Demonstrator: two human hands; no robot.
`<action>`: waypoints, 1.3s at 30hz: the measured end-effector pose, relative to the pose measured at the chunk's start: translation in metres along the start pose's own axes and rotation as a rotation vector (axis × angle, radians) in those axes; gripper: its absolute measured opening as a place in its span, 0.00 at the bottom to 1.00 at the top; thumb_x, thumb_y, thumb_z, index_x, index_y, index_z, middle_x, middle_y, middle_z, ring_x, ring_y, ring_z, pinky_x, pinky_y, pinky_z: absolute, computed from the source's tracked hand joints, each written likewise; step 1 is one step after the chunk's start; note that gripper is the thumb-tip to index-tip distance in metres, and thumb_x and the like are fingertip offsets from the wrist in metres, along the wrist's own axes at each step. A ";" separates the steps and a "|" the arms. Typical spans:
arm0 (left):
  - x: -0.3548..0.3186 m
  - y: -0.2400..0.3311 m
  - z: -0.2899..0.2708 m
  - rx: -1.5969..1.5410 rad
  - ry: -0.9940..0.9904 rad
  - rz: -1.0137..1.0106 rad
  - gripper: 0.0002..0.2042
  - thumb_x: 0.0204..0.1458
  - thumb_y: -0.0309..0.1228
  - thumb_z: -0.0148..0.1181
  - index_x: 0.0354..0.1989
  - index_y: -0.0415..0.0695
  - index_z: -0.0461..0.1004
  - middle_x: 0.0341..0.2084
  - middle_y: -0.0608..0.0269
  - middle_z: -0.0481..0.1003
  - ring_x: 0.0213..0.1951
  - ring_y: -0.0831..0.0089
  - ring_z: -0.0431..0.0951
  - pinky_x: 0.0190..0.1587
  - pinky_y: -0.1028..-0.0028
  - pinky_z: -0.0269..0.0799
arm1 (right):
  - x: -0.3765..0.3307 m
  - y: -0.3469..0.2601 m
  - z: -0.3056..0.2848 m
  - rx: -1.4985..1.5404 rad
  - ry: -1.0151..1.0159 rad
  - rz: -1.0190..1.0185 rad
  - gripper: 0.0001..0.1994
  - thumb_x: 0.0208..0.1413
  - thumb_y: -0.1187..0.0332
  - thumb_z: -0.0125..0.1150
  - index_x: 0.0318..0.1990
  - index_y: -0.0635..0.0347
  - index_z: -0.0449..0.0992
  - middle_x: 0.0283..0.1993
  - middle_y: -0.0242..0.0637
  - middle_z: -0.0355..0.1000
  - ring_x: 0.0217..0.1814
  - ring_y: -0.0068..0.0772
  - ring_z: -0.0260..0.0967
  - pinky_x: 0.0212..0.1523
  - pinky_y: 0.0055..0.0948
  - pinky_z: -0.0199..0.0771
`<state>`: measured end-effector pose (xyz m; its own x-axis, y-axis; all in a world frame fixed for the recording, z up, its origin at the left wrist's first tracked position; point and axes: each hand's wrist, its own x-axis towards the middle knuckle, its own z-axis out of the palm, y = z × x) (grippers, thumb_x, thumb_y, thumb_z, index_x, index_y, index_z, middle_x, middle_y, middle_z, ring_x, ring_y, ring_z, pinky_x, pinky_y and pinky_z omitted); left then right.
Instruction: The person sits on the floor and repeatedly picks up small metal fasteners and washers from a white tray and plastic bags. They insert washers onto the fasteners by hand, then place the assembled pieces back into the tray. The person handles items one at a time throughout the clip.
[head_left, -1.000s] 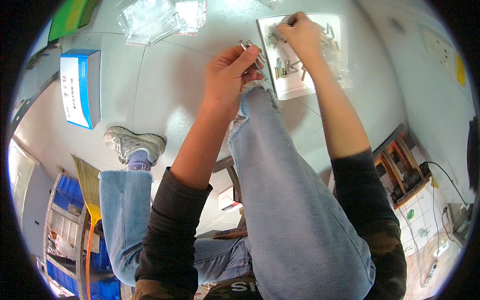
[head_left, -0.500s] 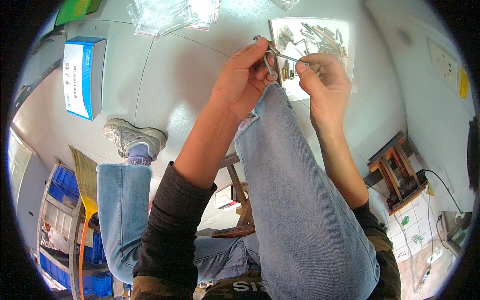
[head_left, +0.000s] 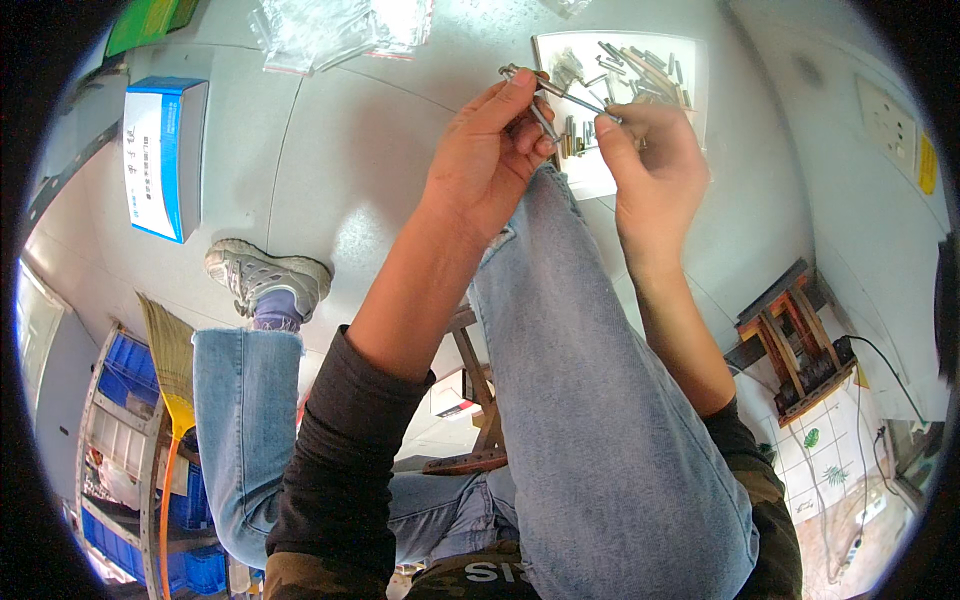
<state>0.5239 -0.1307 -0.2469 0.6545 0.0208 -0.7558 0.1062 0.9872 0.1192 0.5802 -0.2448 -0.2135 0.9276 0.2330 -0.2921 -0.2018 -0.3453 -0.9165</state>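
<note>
My left hand (head_left: 485, 150) is closed above the raised knee, gripping a small metal part (head_left: 512, 74) between thumb and forefinger. A second short metal piece (head_left: 545, 124) sticks out below its curled fingers. My right hand (head_left: 660, 165) pinches the right end of a thin metal rod (head_left: 580, 101), which slants from the part in my left hand down to the right thumb. Whether the rod is a screw or a tool cannot be told at this size. Past both hands lies a white tray or sheet (head_left: 690, 140) with loose metal pins and rods (head_left: 640, 70) on it.
Clear plastic bags (head_left: 330, 30) lie at the far side. A blue and white box (head_left: 165, 160) stands on the left, above my shoe (head_left: 268, 280). Lower left are a broom (head_left: 172, 370) and a shelf with blue bins (head_left: 125, 365). On the right, a wooden stool (head_left: 795, 345) stands near a wall socket (head_left: 888, 122).
My right hand has shifted slightly right and its fingers have curled in more. The rod and the small metal part have tilted a little. Both hands keep their grip.
</note>
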 end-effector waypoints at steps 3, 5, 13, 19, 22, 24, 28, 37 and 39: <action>-0.001 -0.001 0.002 0.023 0.030 0.021 0.07 0.52 0.34 0.53 0.32 0.42 0.70 0.20 0.67 0.69 0.17 0.85 0.62 0.24 0.82 0.64 | -0.005 0.006 0.001 -0.044 0.021 -0.054 0.04 0.43 0.77 0.60 0.29 0.62 0.72 0.20 0.21 0.61 0.20 0.09 0.50 0.19 0.12 0.49; -0.002 -0.003 0.004 0.023 0.051 0.034 0.08 0.52 0.33 0.53 0.33 0.42 0.70 0.20 0.67 0.69 0.17 0.85 0.62 0.23 0.82 0.64 | -0.007 0.013 0.001 0.020 0.022 -0.032 0.04 0.43 0.76 0.60 0.29 0.62 0.72 0.20 0.21 0.61 0.20 0.10 0.49 0.18 0.12 0.48; -0.003 -0.007 0.005 0.054 0.105 0.102 0.08 0.51 0.32 0.53 0.34 0.40 0.70 0.20 0.69 0.69 0.18 0.85 0.64 0.24 0.84 0.65 | -0.010 0.023 -0.003 -0.213 -0.031 -0.142 0.05 0.46 0.71 0.60 0.27 0.63 0.72 0.18 0.29 0.64 0.18 0.15 0.56 0.19 0.15 0.56; -0.002 -0.001 0.004 0.173 0.040 0.135 0.09 0.52 0.31 0.52 0.36 0.38 0.70 0.20 0.68 0.69 0.19 0.86 0.64 0.25 0.83 0.66 | -0.004 0.013 -0.005 0.039 -0.158 0.208 0.15 0.55 0.62 0.49 0.21 0.62 0.69 0.14 0.27 0.60 0.16 0.15 0.51 0.17 0.18 0.51; -0.002 0.000 0.004 0.218 0.056 0.165 0.09 0.51 0.31 0.52 0.36 0.38 0.71 0.19 0.67 0.69 0.19 0.85 0.64 0.25 0.83 0.65 | 0.000 0.010 -0.008 0.160 -0.250 0.415 0.18 0.57 0.58 0.45 0.21 0.61 0.67 0.15 0.25 0.58 0.17 0.14 0.48 0.18 0.18 0.47; -0.002 -0.001 0.003 0.243 0.062 0.185 0.08 0.51 0.30 0.53 0.35 0.38 0.71 0.19 0.67 0.69 0.19 0.85 0.64 0.25 0.82 0.65 | 0.000 0.010 -0.007 0.088 -0.250 0.386 0.17 0.57 0.59 0.46 0.22 0.61 0.67 0.15 0.25 0.58 0.18 0.13 0.49 0.19 0.17 0.48; -0.004 -0.003 0.003 0.291 0.058 0.211 0.08 0.51 0.29 0.53 0.34 0.37 0.72 0.19 0.67 0.69 0.19 0.84 0.64 0.25 0.82 0.65 | -0.003 0.010 -0.005 -0.031 -0.266 0.228 0.14 0.56 0.61 0.48 0.24 0.63 0.67 0.17 0.25 0.59 0.19 0.13 0.50 0.19 0.17 0.50; -0.005 -0.002 0.007 0.457 0.095 0.259 0.09 0.49 0.29 0.55 0.33 0.35 0.72 0.19 0.67 0.69 0.18 0.85 0.62 0.23 0.83 0.63 | -0.005 0.009 -0.001 -0.030 -0.262 0.271 0.14 0.56 0.61 0.48 0.26 0.63 0.67 0.18 0.25 0.60 0.20 0.14 0.52 0.21 0.16 0.52; -0.005 -0.003 0.007 0.496 0.098 0.267 0.09 0.49 0.29 0.55 0.33 0.35 0.73 0.18 0.67 0.69 0.18 0.85 0.61 0.23 0.83 0.62 | -0.004 0.009 -0.002 0.014 -0.292 0.427 0.14 0.56 0.61 0.47 0.26 0.63 0.67 0.18 0.25 0.60 0.20 0.14 0.52 0.21 0.16 0.53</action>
<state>0.5256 -0.1347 -0.2387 0.6365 0.2974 -0.7116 0.3010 0.7538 0.5842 0.5754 -0.2511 -0.2200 0.6359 0.3186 -0.7029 -0.5492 -0.4530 -0.7022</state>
